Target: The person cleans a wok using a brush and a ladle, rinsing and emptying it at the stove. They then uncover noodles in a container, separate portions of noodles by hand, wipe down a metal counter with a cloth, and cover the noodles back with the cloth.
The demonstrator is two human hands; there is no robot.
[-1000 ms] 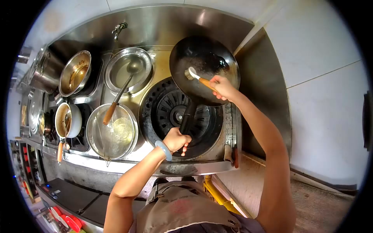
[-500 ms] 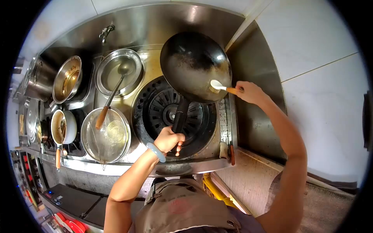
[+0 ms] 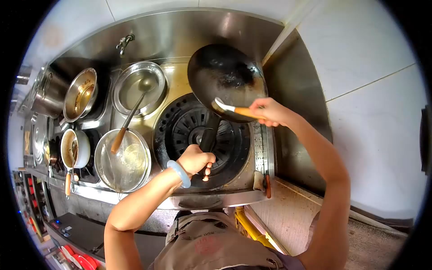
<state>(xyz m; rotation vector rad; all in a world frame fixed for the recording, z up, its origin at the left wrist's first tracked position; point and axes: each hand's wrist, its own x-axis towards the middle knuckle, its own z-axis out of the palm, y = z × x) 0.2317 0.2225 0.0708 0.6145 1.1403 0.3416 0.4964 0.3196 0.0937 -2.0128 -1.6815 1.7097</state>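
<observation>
My left hand is wrapped around the black handle of a wok, with a pale bangle on that wrist. The wok is tilted over the far part of a round black burner, its dark inner face showing wet, shiny patches. In my right hand is a brush with a wooden handle and a white head. The brush head lies against the wok's inner face, close to where the handle joins.
Left of the burner stand a metal basin with a ladle in it and a wide mesh strainer. Beyond are a steel pan and a white saucepan. A tap juts from the back wall.
My right hand has swept the brush left and slightly down across the wok, from its right side to near the handle. The left hand keeps its grip; the wok's tilt has changed slightly.
</observation>
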